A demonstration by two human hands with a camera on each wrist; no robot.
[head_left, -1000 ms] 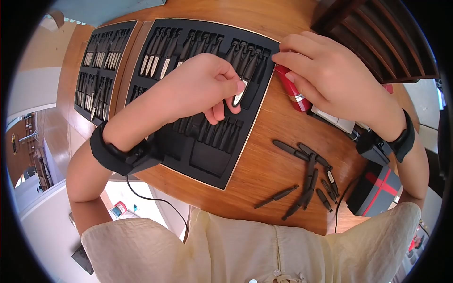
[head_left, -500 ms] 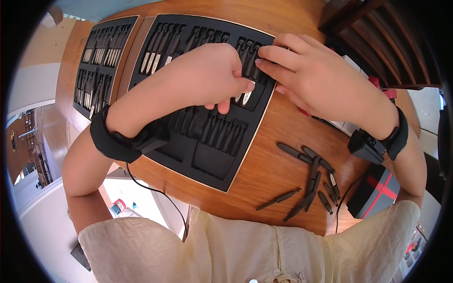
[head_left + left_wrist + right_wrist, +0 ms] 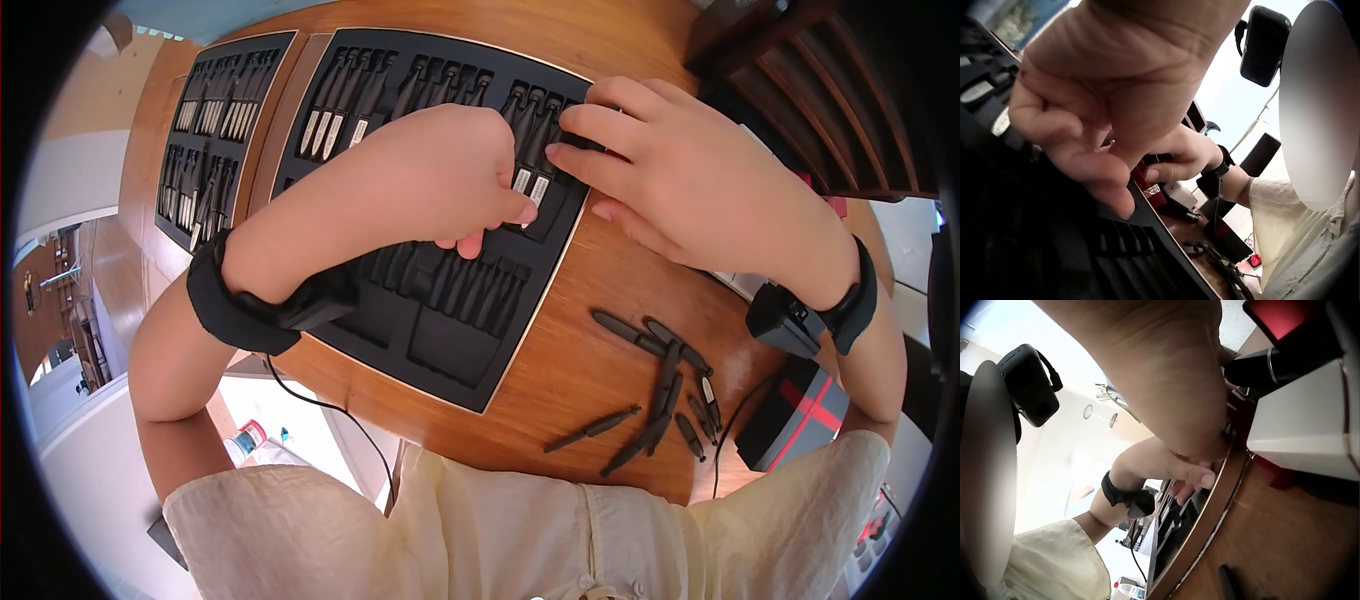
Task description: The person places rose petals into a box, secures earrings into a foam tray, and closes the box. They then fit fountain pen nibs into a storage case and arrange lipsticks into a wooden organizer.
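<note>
My left hand (image 3: pixel 440 170) reaches over a black foam tray (image 3: pixel 450 345) in the head view. Its thumb and curled fingers pinch the lower end of a slim dark pen-like tool with a white label (image 3: pixel 522 181), which lies in the tray's right-hand slots. A similar labelled tool (image 3: pixel 540 188) lies beside it. My right hand (image 3: pixel 680 175) comes in over the tray's right edge, fingers extended and loosely bent, fingertips at the dark upper parts of these tools. In the left wrist view the left fingers (image 3: pixel 1079 144) are curled and hide what they hold.
A second filled tray (image 3: pixel 215 145) stands to the left. Several loose dark tools (image 3: pixel 665 385) lie on the wooden table (image 3: pixel 560 370). A grey box with a red cross band (image 3: pixel 800 410) is at the right. A white box (image 3: pixel 1297 415) stands close beside the right hand.
My left hand has lowered the labelled tool into the tray, moving slightly right. The right hand has shifted left from the red case to the tools; the case is now hidden in the head view.
</note>
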